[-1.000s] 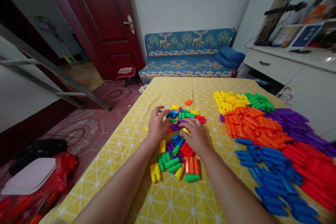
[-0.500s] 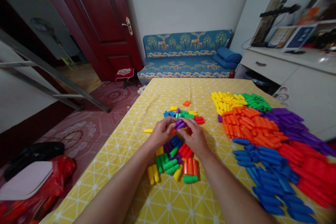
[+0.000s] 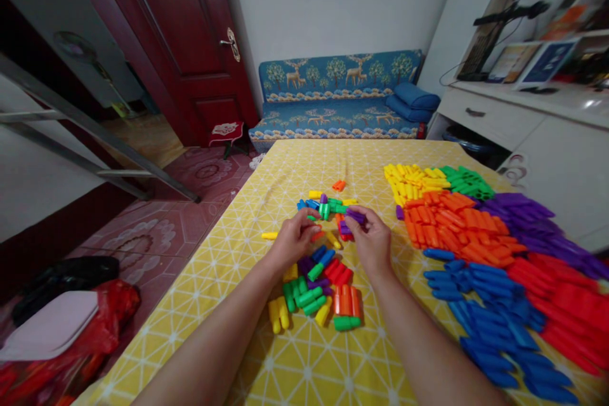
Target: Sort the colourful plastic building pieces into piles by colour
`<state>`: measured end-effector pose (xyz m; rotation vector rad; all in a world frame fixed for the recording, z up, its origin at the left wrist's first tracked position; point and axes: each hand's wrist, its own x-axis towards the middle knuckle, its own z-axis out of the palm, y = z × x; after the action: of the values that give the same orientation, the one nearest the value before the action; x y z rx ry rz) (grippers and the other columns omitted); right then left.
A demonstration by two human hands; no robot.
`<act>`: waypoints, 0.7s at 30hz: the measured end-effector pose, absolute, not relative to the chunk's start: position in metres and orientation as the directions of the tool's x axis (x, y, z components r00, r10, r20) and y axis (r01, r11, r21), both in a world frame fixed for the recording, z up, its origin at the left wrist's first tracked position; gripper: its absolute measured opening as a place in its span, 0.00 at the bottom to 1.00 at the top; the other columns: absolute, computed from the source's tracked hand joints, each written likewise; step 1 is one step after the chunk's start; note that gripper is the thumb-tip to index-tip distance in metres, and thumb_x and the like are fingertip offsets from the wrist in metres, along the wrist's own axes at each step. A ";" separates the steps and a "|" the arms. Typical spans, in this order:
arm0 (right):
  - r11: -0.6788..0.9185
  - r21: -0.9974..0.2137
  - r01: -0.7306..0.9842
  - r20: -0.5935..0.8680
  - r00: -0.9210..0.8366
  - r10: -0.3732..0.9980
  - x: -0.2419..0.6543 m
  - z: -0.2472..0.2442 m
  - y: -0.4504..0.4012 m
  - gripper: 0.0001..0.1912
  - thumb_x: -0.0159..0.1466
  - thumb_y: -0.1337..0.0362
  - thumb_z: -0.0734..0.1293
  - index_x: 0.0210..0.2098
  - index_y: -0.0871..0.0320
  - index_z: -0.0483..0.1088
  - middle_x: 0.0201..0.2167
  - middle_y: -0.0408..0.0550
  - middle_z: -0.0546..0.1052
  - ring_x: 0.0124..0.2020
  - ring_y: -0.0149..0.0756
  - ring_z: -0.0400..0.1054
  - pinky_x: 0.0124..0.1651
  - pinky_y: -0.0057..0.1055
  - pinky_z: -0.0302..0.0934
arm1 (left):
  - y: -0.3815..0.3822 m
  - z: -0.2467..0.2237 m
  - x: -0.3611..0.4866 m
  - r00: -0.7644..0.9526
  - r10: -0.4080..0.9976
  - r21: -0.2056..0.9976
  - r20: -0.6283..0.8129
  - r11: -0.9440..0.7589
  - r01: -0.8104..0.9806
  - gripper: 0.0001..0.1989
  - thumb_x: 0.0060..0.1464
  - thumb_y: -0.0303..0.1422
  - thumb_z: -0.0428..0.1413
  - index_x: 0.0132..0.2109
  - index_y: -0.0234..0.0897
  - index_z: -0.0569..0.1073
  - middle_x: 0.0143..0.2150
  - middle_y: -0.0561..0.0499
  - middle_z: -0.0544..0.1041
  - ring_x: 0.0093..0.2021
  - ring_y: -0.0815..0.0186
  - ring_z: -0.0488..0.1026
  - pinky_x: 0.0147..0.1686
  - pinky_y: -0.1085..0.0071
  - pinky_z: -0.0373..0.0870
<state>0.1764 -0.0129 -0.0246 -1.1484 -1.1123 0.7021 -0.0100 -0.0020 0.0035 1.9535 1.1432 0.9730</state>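
Fingers closed, my right hand grips purple pieces above the right part of a mixed cluster of plastic pieces. To its left is my left hand, fingers curled with a gap between thumb and forefinger; an orange piece shows by its fingertips, and whether they touch it is unclear. Green pieces, red pieces and orange pieces lie on the cloth nearer to me. Beyond the hands are more green pieces and blue ones.
Sorted piles fill the right side of the yellow tablecloth: yellow, green, orange, purple, blue and red. A patterned sofa stands behind the table, a white cabinet at right.
My right hand has moved right, away from my left hand, carrying the purple pieces. The pieces between the hands are now more visible.
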 end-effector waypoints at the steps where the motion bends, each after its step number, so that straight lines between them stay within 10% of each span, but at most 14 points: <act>1: 0.295 -0.942 0.159 0.334 0.360 0.871 0.180 -0.025 -0.012 0.17 0.59 0.57 0.69 0.45 0.58 0.75 0.41 0.51 0.79 0.38 0.39 0.74 0.41 0.36 0.69 | 0.001 0.007 -0.013 0.328 0.905 0.766 0.270 -0.408 0.497 0.12 0.60 0.38 0.53 0.48 0.39 0.71 0.28 0.53 0.77 0.28 0.66 0.72 0.31 0.72 0.65; 8: 0.302 -0.618 0.726 0.597 0.184 0.780 0.186 -0.016 -0.015 0.17 0.65 0.52 0.64 0.33 0.54 0.80 0.39 0.51 0.78 0.45 0.43 0.67 0.53 0.43 0.61 | 0.029 0.030 0.001 0.426 0.815 0.357 0.392 -0.562 0.746 0.17 0.62 0.44 0.51 0.47 0.42 0.79 0.52 0.44 0.77 0.53 0.55 0.70 0.53 0.59 0.63; 12: 0.191 -0.624 0.758 0.636 0.350 0.688 0.192 -0.020 -0.012 0.20 0.67 0.52 0.60 0.45 0.56 0.78 0.56 0.58 0.69 0.55 0.47 0.63 0.58 0.46 0.57 | 0.048 0.026 0.026 0.416 0.859 0.290 0.298 -0.497 0.818 0.19 0.62 0.45 0.50 0.54 0.45 0.76 0.54 0.43 0.76 0.53 0.52 0.69 0.53 0.54 0.62; 21: -0.070 -0.731 0.679 0.426 0.534 0.731 0.205 -0.035 0.003 0.29 0.61 0.60 0.63 0.60 0.64 0.65 0.67 0.71 0.52 0.62 0.57 0.59 0.60 0.52 0.56 | 0.039 0.010 0.020 0.291 0.834 0.536 0.469 -0.531 0.657 0.12 0.57 0.28 0.54 0.45 0.37 0.79 0.45 0.44 0.79 0.46 0.60 0.74 0.49 0.65 0.70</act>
<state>0.2055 0.0026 -0.0354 -1.7820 -1.1749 0.0653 0.0204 0.0390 0.0100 2.3203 1.3705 1.0699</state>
